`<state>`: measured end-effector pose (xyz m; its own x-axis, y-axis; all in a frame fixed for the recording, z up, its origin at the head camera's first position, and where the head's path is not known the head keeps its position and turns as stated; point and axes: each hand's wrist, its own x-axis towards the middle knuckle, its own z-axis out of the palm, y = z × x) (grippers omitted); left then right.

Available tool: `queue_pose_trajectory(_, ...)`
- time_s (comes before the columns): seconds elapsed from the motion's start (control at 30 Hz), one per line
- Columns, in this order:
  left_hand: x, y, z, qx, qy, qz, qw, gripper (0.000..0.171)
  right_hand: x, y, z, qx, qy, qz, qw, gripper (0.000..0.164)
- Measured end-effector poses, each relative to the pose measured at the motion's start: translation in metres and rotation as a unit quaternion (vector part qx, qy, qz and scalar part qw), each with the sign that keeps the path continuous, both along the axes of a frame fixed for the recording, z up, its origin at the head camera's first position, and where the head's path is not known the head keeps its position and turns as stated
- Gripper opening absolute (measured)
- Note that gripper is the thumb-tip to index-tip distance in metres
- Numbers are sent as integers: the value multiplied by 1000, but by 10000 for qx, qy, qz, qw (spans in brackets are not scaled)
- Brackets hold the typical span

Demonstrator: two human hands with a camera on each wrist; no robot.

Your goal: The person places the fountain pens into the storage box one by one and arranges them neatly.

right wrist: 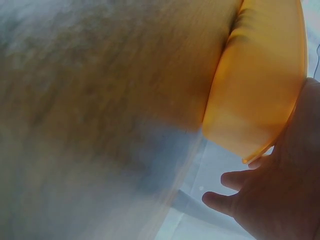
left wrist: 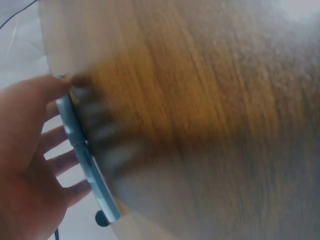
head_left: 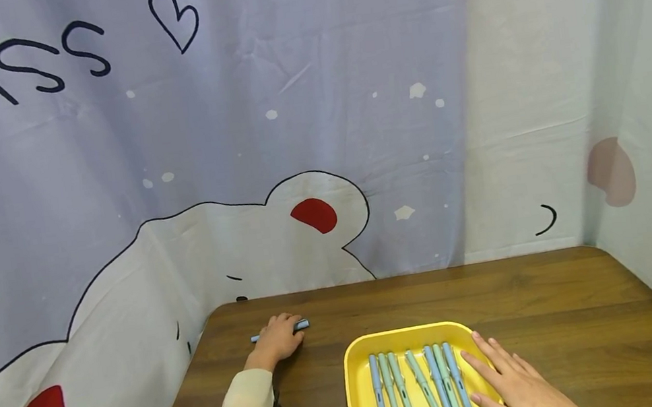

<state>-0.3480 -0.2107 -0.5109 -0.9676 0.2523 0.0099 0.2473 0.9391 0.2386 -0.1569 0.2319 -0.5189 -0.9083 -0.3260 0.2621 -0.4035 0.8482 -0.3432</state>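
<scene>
At the back left of the table, my left hand (head_left: 278, 338) holds a blue pen (head_left: 302, 324) between thumb and fingers. The left wrist view shows this capped pen (left wrist: 82, 150) lying across the fingers, with the thumb near one end. My right hand (head_left: 516, 384) is spread at the right rim of a yellow tray (head_left: 357, 379), its fingertips reaching over the edge. Inside the tray, several blue and green pens lie side by side, among them a slightly slanted green pen (head_left: 423, 385). In the right wrist view the fingers are extended beside the tray's outer wall (right wrist: 255, 85).
The brown wooden table (head_left: 532, 293) reaches back to a printed curtain (head_left: 388, 114), which hangs along its far edge and both sides. The tray stands at the front, right of the left forearm.
</scene>
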Motion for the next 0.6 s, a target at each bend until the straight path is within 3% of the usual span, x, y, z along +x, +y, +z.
queue_pose_trajectory(0.27,0,-1,0,-312,341,-4,9989,27,0,0,-1,-16,32,17,10000,61)
queue_pose_trajectory(0.6,1,1,7,-463,515,163,9975,21,0,1,3,87,-21,28,10000,61)
